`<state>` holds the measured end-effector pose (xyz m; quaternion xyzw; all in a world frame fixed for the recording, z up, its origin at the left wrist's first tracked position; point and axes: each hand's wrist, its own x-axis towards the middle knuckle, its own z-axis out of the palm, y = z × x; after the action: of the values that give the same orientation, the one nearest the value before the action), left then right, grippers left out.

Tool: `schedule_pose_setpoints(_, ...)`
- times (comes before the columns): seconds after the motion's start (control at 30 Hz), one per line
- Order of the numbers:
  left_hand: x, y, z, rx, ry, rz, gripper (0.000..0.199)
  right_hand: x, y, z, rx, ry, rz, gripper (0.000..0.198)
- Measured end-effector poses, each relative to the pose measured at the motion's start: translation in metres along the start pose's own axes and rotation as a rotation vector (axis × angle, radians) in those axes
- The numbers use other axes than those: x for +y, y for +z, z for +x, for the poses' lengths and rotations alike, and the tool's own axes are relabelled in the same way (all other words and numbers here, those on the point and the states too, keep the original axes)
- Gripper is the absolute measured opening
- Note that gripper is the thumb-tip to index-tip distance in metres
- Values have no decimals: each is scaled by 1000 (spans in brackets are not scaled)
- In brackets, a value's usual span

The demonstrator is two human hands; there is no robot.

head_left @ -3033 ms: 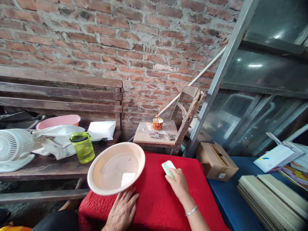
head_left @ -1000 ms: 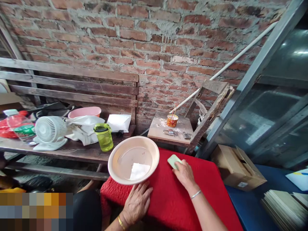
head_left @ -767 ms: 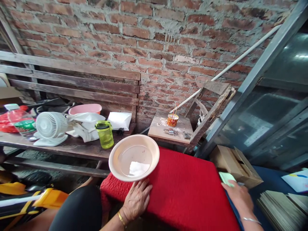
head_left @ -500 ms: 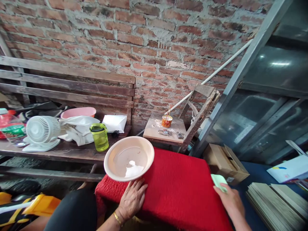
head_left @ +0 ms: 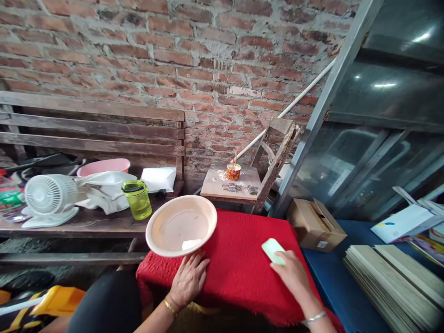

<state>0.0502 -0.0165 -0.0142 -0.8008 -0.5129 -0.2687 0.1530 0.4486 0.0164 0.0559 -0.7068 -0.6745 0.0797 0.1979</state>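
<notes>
My left hand (head_left: 188,280) lies flat on the red cloth (head_left: 239,273), fingers stretched out. Its fingertips reach the near rim of a beige plastic basin (head_left: 151,231); whether they press on it I cannot tell. Shallow clear liquid with a few dark specks seems to sit in the basin, and a bright white patch shows near its front edge. Over the right part of the cloth, my right hand (head_left: 291,273) grips a pale green flat block with rounded corners (head_left: 273,250) between thumb and fingers. Whether the block touches the cloth is unclear.
Left of the basin, a wooden bench (head_left: 104,226) bears a green bottle (head_left: 137,200), a white fan (head_left: 50,196) and a pink basin (head_left: 104,166). Behind, a wooden chair (head_left: 215,187) holds a cup and padlocks. A cardboard box (head_left: 314,224) and stacked boards (head_left: 378,286) lie right.
My right hand has moved left with the pale green block, from the cloth's right edge to above the cloth. My left hand stays by the basin. The white patch in the basin looks smaller.
</notes>
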Motion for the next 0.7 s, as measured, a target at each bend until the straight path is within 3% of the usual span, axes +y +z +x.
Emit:
schedule_pose_setpoints(0.1, 3, -3, 1, -27, -35, -19, 40, 89, -45, -12, 95, 305, -79, 39)
schedule_pose_setpoints(0.13, 4, -4, 2, -38, -42, -24, 40, 112, -56, -17, 124, 465, -111, 42)
schedule_pose_setpoints(0.2, 5, -5, 2, -51, -49, -27, 40, 138, -69, -26, 176, 651, -106, 52)
schedule_pose_setpoints(0.23, 6, -6, 3, -54, -48, -27, 40, 141, -70, -29, 199, 679, -71, 58)
schedule_pose_setpoints(0.33, 5, -6, 3, -47, -51, -32, 40, 112, -50, -28, 235, 514, 97, 65)
schedule_pose_setpoints(0.47, 5, -6, 3, -46, -58, -46, 39, 36, -6, -20, 176, 165, 215, 54)
schedule_pose_setpoints(0.53, 5, -6, 3, -60, -66, -52, 39, 11, 7, -17, 109, 27, 179, 48)
schedule_pose_setpoints(0.63, 5, -8, 3, -85, -74, -57, 38, 16, 2, -18, 53, 16, 86, 48)
schedule_pose_setpoints(0.7, 5, -10, 4, -100, -68, -54, 38, 43, -14, -22, 55, 161, 11, 52)
